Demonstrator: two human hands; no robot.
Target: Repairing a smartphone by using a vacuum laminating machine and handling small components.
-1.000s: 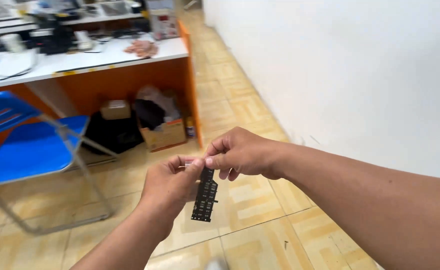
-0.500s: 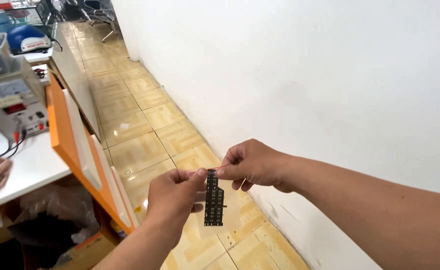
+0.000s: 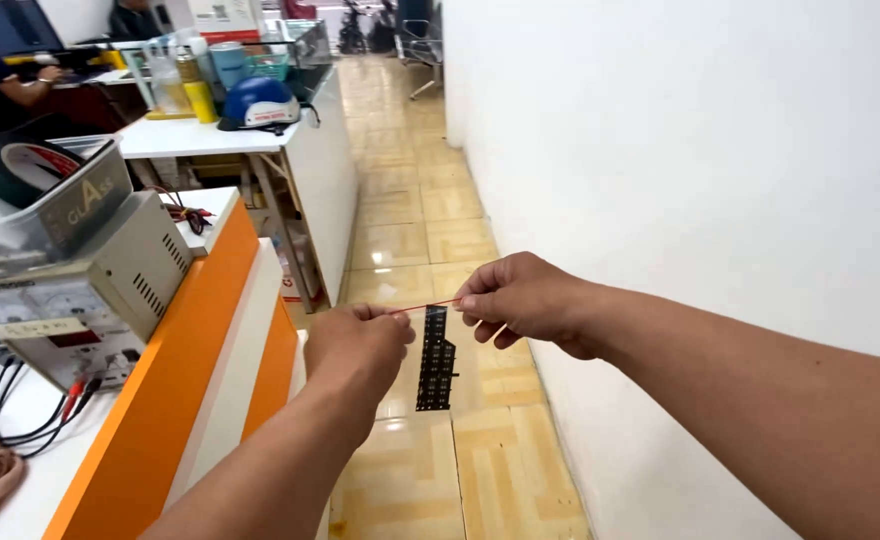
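Left hand point(image 3: 358, 345), head view: fingers curled in a loose fist, thumb and forefinger pinched on one end of a thin red wire point(image 3: 425, 305). Right hand point(image 3: 520, 298), same view: fingers bunched, tips pinched on the other end of the wire, forearm entering from the lower right. Wire: drawn taut and nearly level between the two hands, held in the air over the floor. Black perforated strip point(image 3: 436, 358): narrow, flat, dotted with rows of small holes, hanging upright from the wire between the two hands, nearer the right one; how it is fixed to the wire cannot be told. Tiled floor point(image 3: 410, 230): glossy tan squares, running down a corridor. White wall point(image 3: 680, 150): along the right side, close behind the right hand. Orange-and-white counter point(image 3: 200, 350): at left, just beside the left forearm. Grey bench instrument point(image 3: 70, 300): on the counter, with dial faces and leads. Blue helmet point(image 3: 258, 102): on a white desk further back. Another person's arm point(image 3: 15, 85): far left, at a desk.
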